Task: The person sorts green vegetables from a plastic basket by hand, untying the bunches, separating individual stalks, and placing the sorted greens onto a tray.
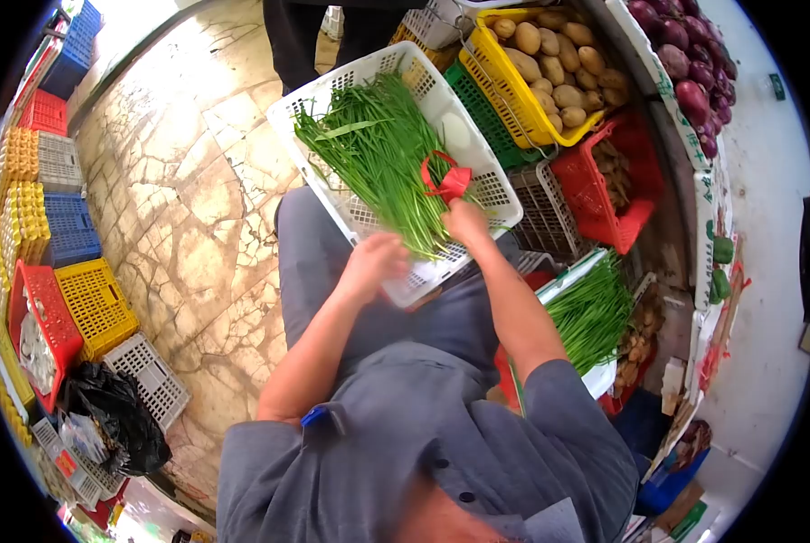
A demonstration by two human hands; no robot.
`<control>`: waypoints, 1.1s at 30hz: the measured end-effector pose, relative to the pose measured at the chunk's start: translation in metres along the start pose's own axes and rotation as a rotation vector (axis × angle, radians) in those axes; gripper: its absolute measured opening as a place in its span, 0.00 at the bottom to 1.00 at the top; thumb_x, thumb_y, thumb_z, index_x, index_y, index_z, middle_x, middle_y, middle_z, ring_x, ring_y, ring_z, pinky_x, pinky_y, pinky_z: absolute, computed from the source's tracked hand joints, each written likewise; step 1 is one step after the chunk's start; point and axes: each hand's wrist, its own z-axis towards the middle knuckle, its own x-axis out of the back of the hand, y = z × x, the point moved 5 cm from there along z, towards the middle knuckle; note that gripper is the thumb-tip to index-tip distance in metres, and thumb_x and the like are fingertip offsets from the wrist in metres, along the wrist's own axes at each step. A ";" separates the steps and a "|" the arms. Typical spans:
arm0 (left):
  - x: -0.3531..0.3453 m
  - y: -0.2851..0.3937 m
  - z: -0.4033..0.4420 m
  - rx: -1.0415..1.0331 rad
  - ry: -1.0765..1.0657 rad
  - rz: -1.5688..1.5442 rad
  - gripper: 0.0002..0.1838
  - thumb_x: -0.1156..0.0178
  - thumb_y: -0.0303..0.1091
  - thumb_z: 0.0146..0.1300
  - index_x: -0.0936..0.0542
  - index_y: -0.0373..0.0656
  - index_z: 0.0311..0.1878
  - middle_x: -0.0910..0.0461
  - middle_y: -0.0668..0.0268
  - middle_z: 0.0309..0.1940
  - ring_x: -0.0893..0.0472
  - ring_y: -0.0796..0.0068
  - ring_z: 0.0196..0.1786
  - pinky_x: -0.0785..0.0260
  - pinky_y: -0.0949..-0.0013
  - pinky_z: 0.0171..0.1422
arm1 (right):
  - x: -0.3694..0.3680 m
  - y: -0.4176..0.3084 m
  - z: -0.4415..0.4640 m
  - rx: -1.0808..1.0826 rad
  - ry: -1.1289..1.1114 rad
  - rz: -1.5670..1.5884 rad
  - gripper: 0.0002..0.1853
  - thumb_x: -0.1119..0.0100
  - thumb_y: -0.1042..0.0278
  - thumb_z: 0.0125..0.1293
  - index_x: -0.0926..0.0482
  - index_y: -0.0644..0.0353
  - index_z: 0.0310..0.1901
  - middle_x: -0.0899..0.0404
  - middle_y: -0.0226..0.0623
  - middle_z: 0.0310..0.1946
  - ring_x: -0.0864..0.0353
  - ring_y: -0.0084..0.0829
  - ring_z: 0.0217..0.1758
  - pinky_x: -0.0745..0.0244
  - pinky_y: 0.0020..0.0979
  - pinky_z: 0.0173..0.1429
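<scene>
A white plastic basket (504, 204) rests tilted across my lap, holding a heap of long green leafy stems (369, 136). Around the stems' lower part, on the right, a looped red ribbon (453, 181) stands out. My right hand (466, 222) is closed at the ribbon's lower end, beside the stem ends; its fingertips are partly hidden. Near the basket's front edge, to the left of the stem ends, my left hand (379, 262) is blurred by motion, and its fingers cannot be made out.
Right of the basket are a yellow crate of potatoes (563, 72), a red crate (595, 199) and more green stems (593, 312). Red onions (690, 68) lie at the upper right. Stacked crates (97, 308) and a black bag (120, 416) line the left. A person's dark-clothed legs (292, 41) are beyond the basket.
</scene>
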 end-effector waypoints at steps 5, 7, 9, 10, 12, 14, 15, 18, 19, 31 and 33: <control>0.002 -0.001 0.000 -0.001 -0.004 -0.027 0.16 0.43 0.35 0.74 0.27 0.38 0.59 0.18 0.62 0.40 0.16 0.71 0.35 0.19 0.65 0.41 | -0.027 -0.007 0.011 -0.091 -0.016 -0.110 0.14 0.48 0.68 0.64 0.16 0.63 0.45 0.14 0.55 0.44 0.14 0.56 0.50 0.21 0.51 0.55; 0.002 0.000 0.001 -0.006 0.000 -0.029 0.15 0.43 0.35 0.74 0.27 0.39 0.58 0.18 0.62 0.40 0.17 0.71 0.34 0.19 0.65 0.41 | -0.033 -0.008 0.014 -0.053 -0.021 -0.111 0.15 0.46 0.63 0.62 0.17 0.65 0.42 0.14 0.56 0.39 0.15 0.57 0.45 0.21 0.53 0.51; 0.003 0.000 0.000 -0.009 0.005 -0.033 0.15 0.44 0.35 0.74 0.27 0.39 0.58 0.18 0.62 0.40 0.17 0.71 0.34 0.19 0.66 0.41 | -0.033 -0.011 0.014 -0.026 0.002 -0.081 0.16 0.44 0.61 0.61 0.19 0.66 0.42 0.15 0.57 0.37 0.15 0.58 0.43 0.22 0.55 0.49; 0.004 0.000 0.000 -0.008 0.003 -0.036 0.15 0.44 0.35 0.74 0.27 0.39 0.58 0.18 0.62 0.40 0.17 0.71 0.34 0.19 0.66 0.41 | -0.029 -0.012 0.013 -0.016 0.027 -0.050 0.17 0.44 0.61 0.60 0.20 0.67 0.44 0.15 0.58 0.38 0.15 0.58 0.43 0.22 0.56 0.49; 0.003 -0.001 0.001 -0.006 -0.002 -0.044 0.15 0.43 0.35 0.74 0.27 0.39 0.58 0.18 0.62 0.40 0.17 0.71 0.33 0.19 0.66 0.40 | -0.018 -0.014 0.007 0.024 0.046 0.024 0.16 0.44 0.63 0.62 0.20 0.67 0.45 0.14 0.56 0.38 0.14 0.55 0.42 0.22 0.53 0.47; 0.001 -0.001 0.001 0.001 -0.005 -0.043 0.15 0.43 0.35 0.74 0.28 0.39 0.59 0.18 0.62 0.40 0.17 0.71 0.33 0.19 0.66 0.40 | -0.001 -0.014 -0.004 0.082 0.039 0.110 0.14 0.47 0.66 0.66 0.20 0.66 0.46 0.14 0.51 0.37 0.13 0.47 0.39 0.21 0.46 0.44; 0.000 0.000 0.001 0.001 -0.006 -0.044 0.16 0.43 0.35 0.74 0.28 0.39 0.59 0.18 0.62 0.40 0.17 0.71 0.33 0.19 0.66 0.40 | 0.004 -0.011 -0.010 0.026 -0.013 0.357 0.13 0.46 0.65 0.66 0.21 0.67 0.45 0.15 0.48 0.35 0.14 0.42 0.36 0.22 0.43 0.42; 0.000 -0.001 -0.001 -0.038 0.020 0.009 0.16 0.42 0.36 0.74 0.27 0.39 0.59 0.18 0.62 0.41 0.17 0.71 0.34 0.20 0.67 0.40 | 0.029 -0.027 -0.049 -0.065 -0.069 1.083 0.11 0.43 0.65 0.69 0.23 0.66 0.42 0.23 0.32 0.26 0.25 0.23 0.27 0.28 0.29 0.33; -0.002 0.000 -0.002 -0.029 0.023 0.001 0.16 0.42 0.36 0.74 0.27 0.39 0.59 0.18 0.62 0.41 0.17 0.72 0.34 0.20 0.68 0.41 | 0.028 -0.027 -0.058 -0.034 -0.037 1.083 0.09 0.44 0.67 0.70 0.25 0.65 0.42 0.25 0.30 0.25 0.26 0.22 0.26 0.26 0.28 0.32; -0.053 0.004 0.005 -0.012 -0.126 0.110 0.17 0.43 0.40 0.75 0.24 0.36 0.57 0.17 0.61 0.46 0.18 0.74 0.39 0.23 0.70 0.45 | 0.019 -0.032 -0.150 0.063 0.250 1.104 0.11 0.49 0.64 0.77 0.24 0.64 0.42 0.26 0.27 0.24 0.31 0.18 0.23 0.33 0.24 0.29; -0.065 0.004 0.001 0.026 -0.142 0.115 0.16 0.44 0.40 0.76 0.24 0.37 0.56 0.17 0.60 0.46 0.18 0.72 0.41 0.22 0.67 0.46 | 0.024 -0.027 -0.158 0.090 0.345 0.977 0.12 0.49 0.64 0.77 0.23 0.65 0.45 0.26 0.27 0.24 0.31 0.18 0.23 0.35 0.23 0.28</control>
